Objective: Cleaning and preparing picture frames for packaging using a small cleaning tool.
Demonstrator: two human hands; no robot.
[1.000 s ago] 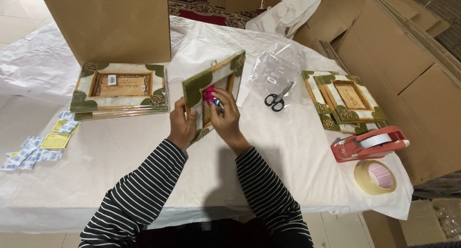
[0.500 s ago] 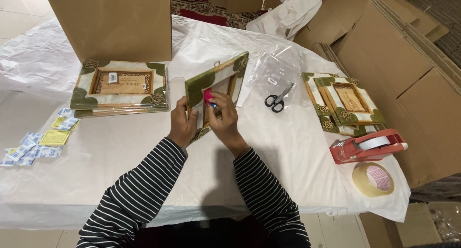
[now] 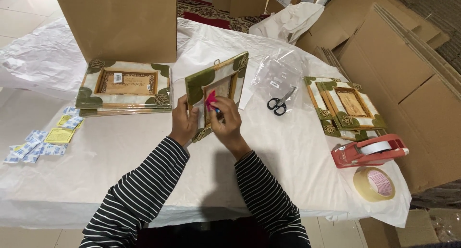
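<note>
Our left hand (image 3: 182, 125) grips the tilted green-cornered frame (image 3: 216, 92) steady, so our right hand (image 3: 225, 120) can pinch a pink tool (image 3: 210, 100) against it.

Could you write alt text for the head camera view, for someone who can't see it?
A person in striped sleeves tilts a green-cornered picture frame up with the left hand while the right hand presses a pink object to it. Scissors, a red tape dispenser and more frames lie on the white-covered table.

Framed plaque (image 3: 217, 92) stood tilted mid-table (image 3: 96, 171); stacked frames (image 3: 122, 87) lay left, scissors (image 3: 278, 103) right, tape dispenser (image 3: 370, 151) near right edge.
</note>
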